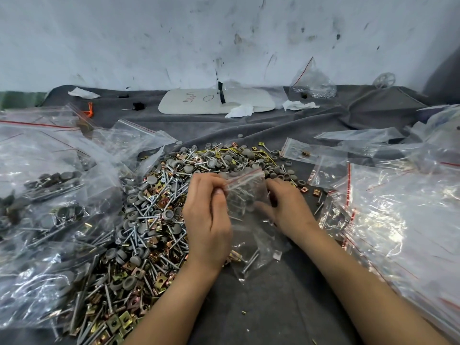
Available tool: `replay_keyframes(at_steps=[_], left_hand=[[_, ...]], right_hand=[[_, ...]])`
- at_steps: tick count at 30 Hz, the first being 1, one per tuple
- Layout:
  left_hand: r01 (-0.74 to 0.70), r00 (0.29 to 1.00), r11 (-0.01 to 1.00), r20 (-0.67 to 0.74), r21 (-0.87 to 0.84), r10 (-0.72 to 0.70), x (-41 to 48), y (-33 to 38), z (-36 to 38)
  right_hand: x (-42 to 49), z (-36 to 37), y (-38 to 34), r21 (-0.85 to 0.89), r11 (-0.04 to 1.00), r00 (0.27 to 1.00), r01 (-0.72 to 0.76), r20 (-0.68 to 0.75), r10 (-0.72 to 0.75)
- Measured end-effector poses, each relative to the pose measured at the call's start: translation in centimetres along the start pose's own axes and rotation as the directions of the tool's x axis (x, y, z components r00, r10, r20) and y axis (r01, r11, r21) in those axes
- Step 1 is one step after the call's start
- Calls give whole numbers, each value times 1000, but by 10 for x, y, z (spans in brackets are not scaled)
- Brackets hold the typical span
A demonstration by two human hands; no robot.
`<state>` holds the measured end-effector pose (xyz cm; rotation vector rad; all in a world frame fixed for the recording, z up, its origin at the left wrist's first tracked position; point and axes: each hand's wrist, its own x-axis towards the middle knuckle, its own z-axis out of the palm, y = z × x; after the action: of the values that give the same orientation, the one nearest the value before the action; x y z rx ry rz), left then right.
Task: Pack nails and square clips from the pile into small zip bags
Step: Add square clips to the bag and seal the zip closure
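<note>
The small zip bag (242, 190) could spill; its red strip top looks not yet pressed closed, and if it tips, the nails inside may slide out onto the pile (154, 210); a sharp nail tip could also poke a hole in the thin plastic if the fingers squeeze hard; the plastic is slippery, so the bag might slip loose and drop.

The bag is held up in the air over the near edge of the pile, between both hands; the left hand (209, 215) pinches the bag's top left corner, its fingers (219, 192) pressed together right on the red strip; the right hand (286, 207) is at the bag's right side, partly behind the plastic; its fingers (271, 188) look bent around that edge and seem to hold it.

Thin nails show faintly through the bag; I cannot tell if a square clip is in it; just below the hands another little bag (251, 255) lies on the counter (273, 307) with nails inside.
</note>
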<state>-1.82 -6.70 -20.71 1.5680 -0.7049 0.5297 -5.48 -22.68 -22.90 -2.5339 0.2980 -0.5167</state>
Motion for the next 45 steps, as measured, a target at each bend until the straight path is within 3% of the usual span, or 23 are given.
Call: replay_keyframes(at_steps=[9, 17, 20, 23, 28, 36, 38, 40, 42, 45], left_hand=[[7, 1000, 999, -7, 35, -7, 1, 0, 1], [33, 995, 998, 93, 54, -38, 1, -3, 2], [76, 955, 986, 274, 150, -115, -1, -6, 5], [38, 922, 981, 371, 192, -108, -5, -8, 7], [12, 928, 994, 368, 113, -53, -3, -4, 5], [-9, 946, 1000, 325, 27, -1, -2, -1, 4], [-17, 963, 1000, 270, -8, 19, 0, 0, 2], [0, 981, 999, 196, -32, 7, 3, -1, 1], [54, 991, 998, 124, -42, -48, 7, -3, -2], [90, 995, 996, 37, -25, -89, 11, -7, -6]], right_hand=[[2, 8, -4, -2, 1000, 996, -25, -82, 25], [-3, -17, -12, 421, 904, 963, -68, -209, 170], [-9, -30, -20, 480, 877, 957, 30, -266, 113], [-13, -40, -27, 408, 894, 939, 184, -341, -38], [-16, -45, -32, 353, 893, 928, 280, -336, -159], [-17, -46, -29, 524, 829, 963, 195, -262, -61], [-16, -49, -28, 629, 769, 985, 116, -171, -8], [-16, -52, -25, 770, 623, 988, -139, 147, 38], [-17, -50, -20, 713, 565, 860, -415, 510, -13], [-22, -38, -15, 625, 549, 686, -555, 717, -124]])
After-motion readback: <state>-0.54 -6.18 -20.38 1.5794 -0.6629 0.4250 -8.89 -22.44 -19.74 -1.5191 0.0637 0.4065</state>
